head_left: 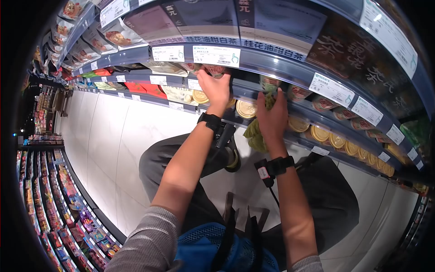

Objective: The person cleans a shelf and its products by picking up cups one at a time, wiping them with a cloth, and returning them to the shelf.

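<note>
At the shelf, my left hand (215, 89) is closed around the front of a red-labelled can (214, 70), whose upper part is hidden under the shelf edge above. My right hand (273, 115) grips a crumpled green cloth (256, 136), which hangs below the palm and shows between the fingers. Its fingertips are right at a green-labelled can (270, 83) on the same shelf. To the right of that can stands a row of red-labelled cans (323, 104). Both wrists wear black straps with small devices.
Gold-lidded jars (246, 109) line the shelf below. Large tea boxes (283, 22) fill the shelf above, behind price tags (216, 56). Bagged goods (120, 32) sit at the upper left. Another stocked rack (68, 199) stands behind on the left, across the white tiled floor (97, 122).
</note>
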A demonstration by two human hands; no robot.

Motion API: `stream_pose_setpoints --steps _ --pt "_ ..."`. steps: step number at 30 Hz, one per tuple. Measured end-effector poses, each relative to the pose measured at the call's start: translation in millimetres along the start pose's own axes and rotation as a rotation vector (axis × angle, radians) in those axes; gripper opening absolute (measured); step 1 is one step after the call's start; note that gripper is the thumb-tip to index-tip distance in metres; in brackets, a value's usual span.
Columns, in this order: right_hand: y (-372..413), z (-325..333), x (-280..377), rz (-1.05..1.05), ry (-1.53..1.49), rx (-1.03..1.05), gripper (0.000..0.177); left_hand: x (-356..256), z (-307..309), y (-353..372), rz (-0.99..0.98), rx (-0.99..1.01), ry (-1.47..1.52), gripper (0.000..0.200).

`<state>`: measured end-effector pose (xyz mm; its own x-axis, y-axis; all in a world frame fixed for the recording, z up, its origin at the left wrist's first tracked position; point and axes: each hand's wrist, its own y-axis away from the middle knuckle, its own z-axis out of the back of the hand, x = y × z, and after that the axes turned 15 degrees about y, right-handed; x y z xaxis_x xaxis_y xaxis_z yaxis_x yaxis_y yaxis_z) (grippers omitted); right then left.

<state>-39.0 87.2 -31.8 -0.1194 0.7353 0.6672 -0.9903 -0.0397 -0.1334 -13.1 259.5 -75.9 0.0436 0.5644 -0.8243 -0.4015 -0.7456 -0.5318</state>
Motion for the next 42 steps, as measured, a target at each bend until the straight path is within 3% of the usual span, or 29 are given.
stream_pose_setpoints --steps 3,4,17,19,24,33,35,36,37,39,41,42 --pt "7.8 -5.2 -9.6 0.03 0.036 0.018 0.056 -1.9 -0.8 -0.7 0.024 -0.005 0.051 0.052" --pt "10.4 -4.7 -11.7 0.025 0.034 0.048 0.054 -4.5 0.5 -0.3 0.112 0.039 0.079 0.059" --pt "17.9 14.6 -24.5 0.132 0.066 0.115 0.043 -1.3 2.6 -2.7 0.146 0.101 0.077 0.057" --pt "17.7 17.2 -26.2 0.148 0.023 0.106 0.041 7.4 0.4 -2.6 -0.049 0.02 0.001 0.055" --pt "15.5 17.5 -35.4 0.146 0.021 0.076 0.037 -5.2 1.6 1.5 0.124 0.146 0.059 0.061" --pt "19.7 31.3 -34.7 0.172 -0.033 0.119 0.033 -5.6 0.4 4.7 0.066 0.102 0.022 0.063" --pt "20.0 41.8 -32.5 0.16 -0.034 0.152 0.032 -7.2 1.6 15.7 0.056 -0.013 0.022 0.071" --pt "20.5 48.7 -32.3 0.186 -0.024 0.204 0.031 -19.9 5.2 23.6 0.143 -0.03 0.035 0.074" --pt "20.4 55.1 -32.1 0.214 -0.014 0.255 0.031 -37.2 10.4 34.4 0.261 0.005 0.12 0.073" --pt "20.3 67.8 -32.3 0.25 0.003 0.265 0.031 -41.1 10.7 55.4 0.256 0.312 0.237 0.074" --pt "22.1 72.6 -36.9 0.273 0.02 0.284 0.03 -53.3 -5.7 74.9 -0.069 0.341 0.291 0.07" --pt "22.0 72.5 -39.6 0.294 0.055 0.274 0.03 -65.2 -14.9 82.5 -0.064 0.343 0.29 0.07"
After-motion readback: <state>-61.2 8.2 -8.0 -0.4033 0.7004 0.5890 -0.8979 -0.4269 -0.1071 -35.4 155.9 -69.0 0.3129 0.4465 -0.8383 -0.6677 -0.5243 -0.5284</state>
